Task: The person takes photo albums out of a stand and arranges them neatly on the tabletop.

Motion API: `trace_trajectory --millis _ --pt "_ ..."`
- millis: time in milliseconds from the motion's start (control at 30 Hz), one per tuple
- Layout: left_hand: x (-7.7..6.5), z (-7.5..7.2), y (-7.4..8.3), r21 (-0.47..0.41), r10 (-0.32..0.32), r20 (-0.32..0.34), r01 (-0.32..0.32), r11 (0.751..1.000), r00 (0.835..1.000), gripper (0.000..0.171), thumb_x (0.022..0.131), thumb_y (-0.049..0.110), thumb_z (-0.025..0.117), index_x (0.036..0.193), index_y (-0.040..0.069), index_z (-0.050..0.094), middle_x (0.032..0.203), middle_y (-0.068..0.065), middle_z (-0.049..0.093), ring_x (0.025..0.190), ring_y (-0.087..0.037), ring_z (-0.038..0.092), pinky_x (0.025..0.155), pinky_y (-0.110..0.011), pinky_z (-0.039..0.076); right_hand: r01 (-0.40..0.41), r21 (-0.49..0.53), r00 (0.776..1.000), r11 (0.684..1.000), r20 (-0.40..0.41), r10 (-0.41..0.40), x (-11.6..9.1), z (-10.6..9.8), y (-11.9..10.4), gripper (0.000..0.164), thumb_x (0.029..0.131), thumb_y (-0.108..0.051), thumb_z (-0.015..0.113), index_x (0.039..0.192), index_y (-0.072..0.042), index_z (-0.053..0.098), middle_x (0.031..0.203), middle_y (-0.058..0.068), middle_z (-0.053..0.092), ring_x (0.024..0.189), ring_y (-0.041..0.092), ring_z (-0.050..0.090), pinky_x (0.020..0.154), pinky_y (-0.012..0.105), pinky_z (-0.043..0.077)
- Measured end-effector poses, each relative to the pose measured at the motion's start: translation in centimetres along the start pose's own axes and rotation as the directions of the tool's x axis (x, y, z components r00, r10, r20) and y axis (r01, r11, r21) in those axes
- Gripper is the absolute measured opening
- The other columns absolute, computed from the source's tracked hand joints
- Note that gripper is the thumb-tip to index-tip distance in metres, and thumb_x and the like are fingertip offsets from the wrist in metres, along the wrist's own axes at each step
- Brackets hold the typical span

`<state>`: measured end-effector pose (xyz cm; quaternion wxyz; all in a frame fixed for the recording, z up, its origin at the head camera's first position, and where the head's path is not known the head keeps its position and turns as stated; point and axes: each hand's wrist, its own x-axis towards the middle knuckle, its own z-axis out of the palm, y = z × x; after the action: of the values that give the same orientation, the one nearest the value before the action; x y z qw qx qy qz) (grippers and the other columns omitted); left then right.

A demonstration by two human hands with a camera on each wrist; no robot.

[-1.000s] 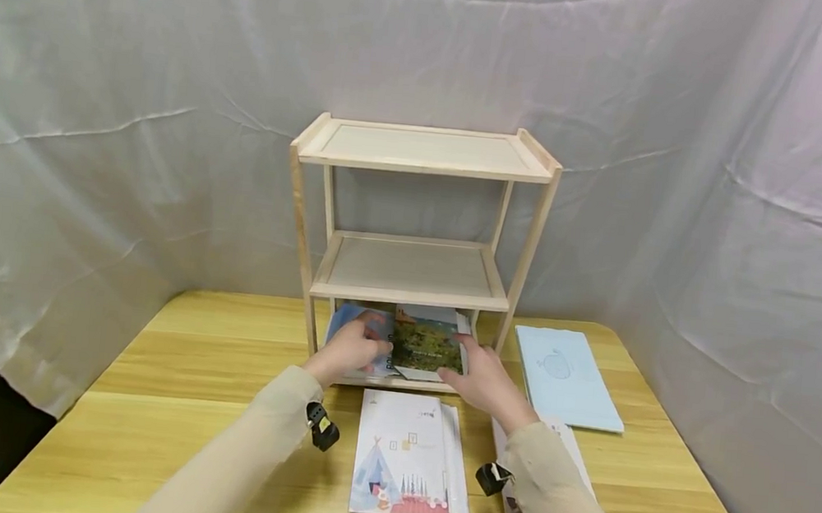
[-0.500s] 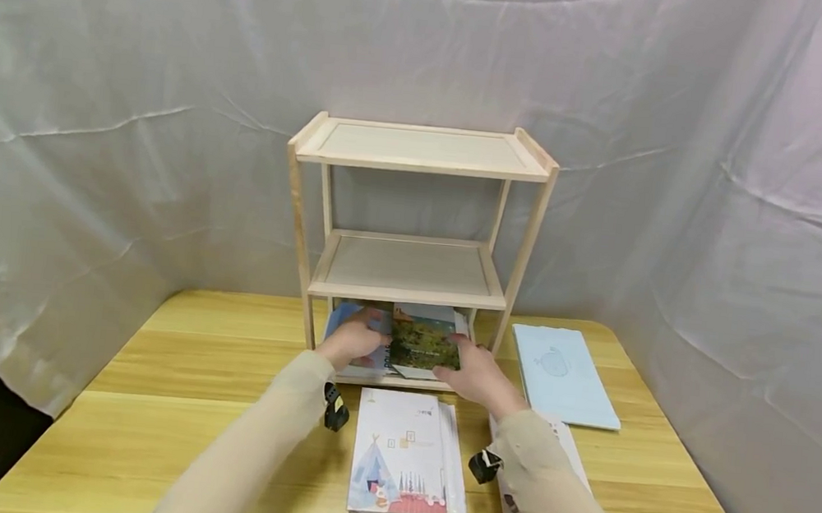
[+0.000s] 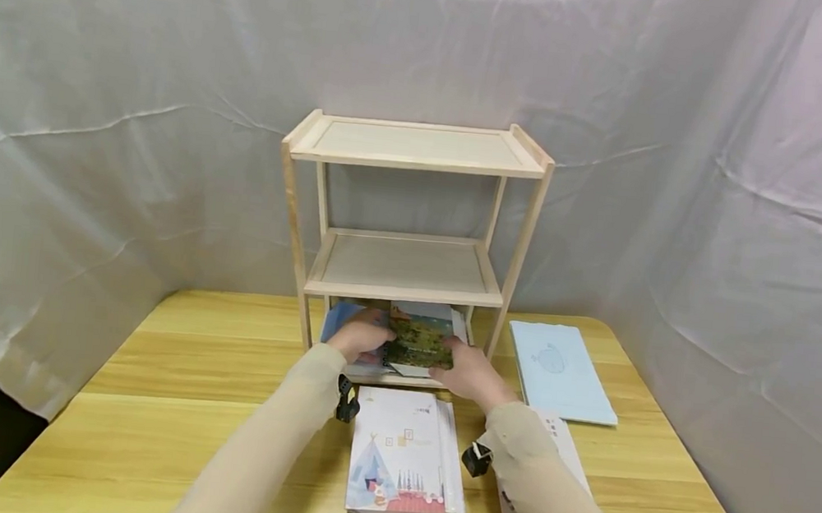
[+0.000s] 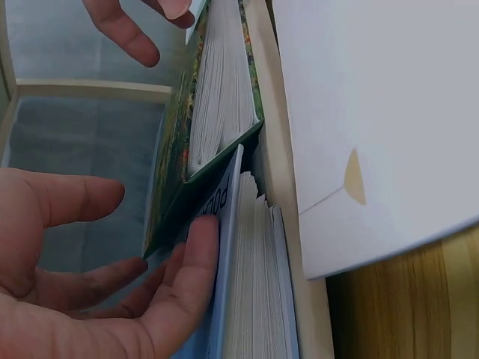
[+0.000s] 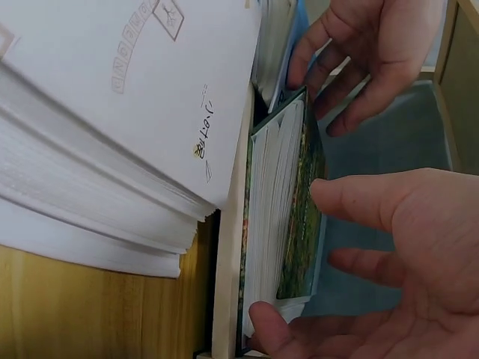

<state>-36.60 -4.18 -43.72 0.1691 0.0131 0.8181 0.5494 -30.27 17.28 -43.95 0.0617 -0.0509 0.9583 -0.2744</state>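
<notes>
On the bottom tier of a wooden shelf (image 3: 407,295), a blue book (image 3: 340,316) and a green landscape-covered book (image 3: 418,341) lie side by side. My left hand (image 3: 362,339) is over the blue book, a fingertip touching its cover in the left wrist view; the other fingers are loosely bent towards the green book. At the green book's right side is my right hand (image 3: 472,371), fingers spread, one fingertip by the book's edge in the right wrist view. Neither hand grips anything. The left hand hides part of the blue book.
A stack of books with a tent-printed white cover (image 3: 395,453) lies before the shelf. Right of it, another white book (image 3: 564,445) is partly under my right sleeve. A light blue book (image 3: 563,372) lies farther right. Grey cloth (image 3: 431,44) hangs behind.
My left hand has shifted slightly right, towards the green book. The right hand stays by the green book's right side. The head view has moved a little.
</notes>
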Motion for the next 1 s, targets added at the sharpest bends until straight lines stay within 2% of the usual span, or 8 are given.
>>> trace_trajectory --millis 133,233,300,367,467,667,800,1000 --pt "0.2 0.3 0.0 -0.012 -0.004 0.002 0.004 1.0 1.0 0.072 0.106 0.008 0.061 0.169 0.004 0.027 0.173 -0.022 0.031 0.143 -0.046 0.053 0.099 -0.052 0.063 -0.004 -0.009 1.0 1.0 -0.001 0.004 0.1 0.0 -0.1 0.065 0.106 -0.026 0.069 0.16 0.001 0.045 0.155 0.028 0.057 0.139 0.048 0.058 0.113 0.061 0.052" --pt "0.4 0.6 0.2 -0.012 0.002 0.01 -0.002 1.0 1.0 0.071 0.105 0.008 0.061 0.168 0.002 0.029 0.17 -0.025 0.036 0.142 -0.045 0.054 0.099 -0.053 0.063 -0.022 -0.009 1.0 1.0 -0.014 0.022 0.2 0.1 -0.1 0.063 0.106 -0.024 0.068 0.159 0.001 0.046 0.153 0.028 0.058 0.136 0.048 0.061 0.111 0.061 0.054" --pt "0.4 1.0 0.3 -0.002 0.014 0.028 -0.014 1.0 1.0 0.067 0.105 0.009 0.062 0.165 0.0 0.034 0.164 -0.026 0.042 0.134 -0.041 0.059 0.094 -0.051 0.065 -0.032 -0.007 0.999 0.999 -0.022 0.032 0.3 0.3 -0.1 0.064 0.106 -0.024 0.068 0.16 0.001 0.045 0.153 0.027 0.059 0.132 0.047 0.064 0.108 0.059 0.056" --pt "0.5 1.4 0.5 0.019 0.029 0.048 -0.03 0.999 0.998 0.063 0.105 0.01 0.062 0.164 0.003 0.039 0.158 -0.025 0.049 0.117 -0.035 0.064 0.084 -0.047 0.065 -0.035 -0.003 0.999 0.999 -0.023 0.035 0.4 0.5 -0.1 0.066 0.106 -0.025 0.069 0.161 0.001 0.043 0.152 0.028 0.06 0.12 0.044 0.07 0.1 0.056 0.06" --pt "0.5 1.8 0.7 0.037 0.049 0.061 -0.052 0.998 0.997 0.059 0.105 0.011 0.063 0.161 0.008 0.046 0.152 -0.022 0.054 0.098 -0.027 0.061 0.07 -0.043 0.062 -0.026 -0.014 0.999 1.0 -0.03 0.025 0.6 0.8 -0.1 0.068 0.105 -0.025 0.07 0.162 0.002 0.042 0.148 0.028 0.062 0.1 0.037 0.075 0.087 0.05 0.063" --pt "0.2 1.8 0.9 0.039 0.049 0.044 -0.05 0.998 0.998 0.057 0.106 0.011 0.062 0.161 0.013 0.049 0.153 -0.021 0.054 0.094 -0.024 0.059 0.066 -0.042 0.06 -0.02 -0.008 0.999 1.0 -0.032 0.02 0.6 1.0 -0.3 0.066 0.105 -0.023 0.07 0.161 0.003 0.044 0.138 0.027 0.069 0.081 0.027 0.072 0.077 0.043 0.06" --pt "0.2 1.7 1.0 0.022 0.042 0.04 -0.043 0.999 0.998 0.056 0.105 0.011 0.063 0.159 0.008 0.049 0.144 -0.02 0.058 0.089 -0.025 0.059 0.067 -0.04 0.059 -0.027 0.014 0.999 1.0 -0.019 0.027 0.6 0.9 -0.4 0.066 0.106 -0.022 0.068 0.161 0.003 0.043 0.13 0.025 0.073 0.065 0.021 0.062 0.072 0.039 0.056" --pt "0.5 1.6 0.7 -0.01 0.028 0.056 -0.027 1.0 0.998 0.055 0.106 0.012 0.062 0.159 0.006 0.049 0.13 -0.018 0.062 0.086 -0.023 0.059 0.071 -0.042 0.061 -0.023 0.006 1.0 1.0 0.0 0.023 0.3 0.9 -0.5 0.064 0.106 -0.024 0.067 0.16 0.002 0.046 0.141 0.027 0.068 0.078 0.027 0.069 0.083 0.045 0.059"
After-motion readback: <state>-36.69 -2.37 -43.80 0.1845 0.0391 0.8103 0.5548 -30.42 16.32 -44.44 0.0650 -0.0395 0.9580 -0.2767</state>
